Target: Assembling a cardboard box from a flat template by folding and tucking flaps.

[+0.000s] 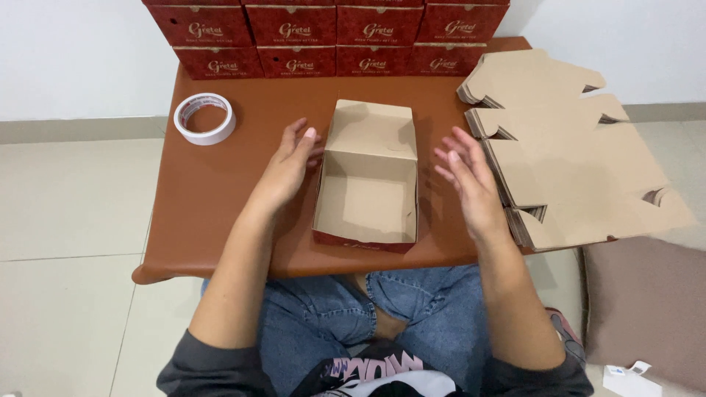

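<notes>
The open box (366, 180) sits between tape roll (204, 118) and flat cardboard stack (573, 162).

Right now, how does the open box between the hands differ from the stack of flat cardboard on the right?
The open box is folded into shape with standing walls; the flat cardboard stack lies unfolded. The box is a single piece; the stack holds many sheets. The box sits between the left hand and the right hand; the stack lies beyond the right hand, overhanging the table edge. Both show plain brown card.

Top row red boxes (323, 22) cut by upper edge; right hand (471, 184) motion-blurred
</notes>
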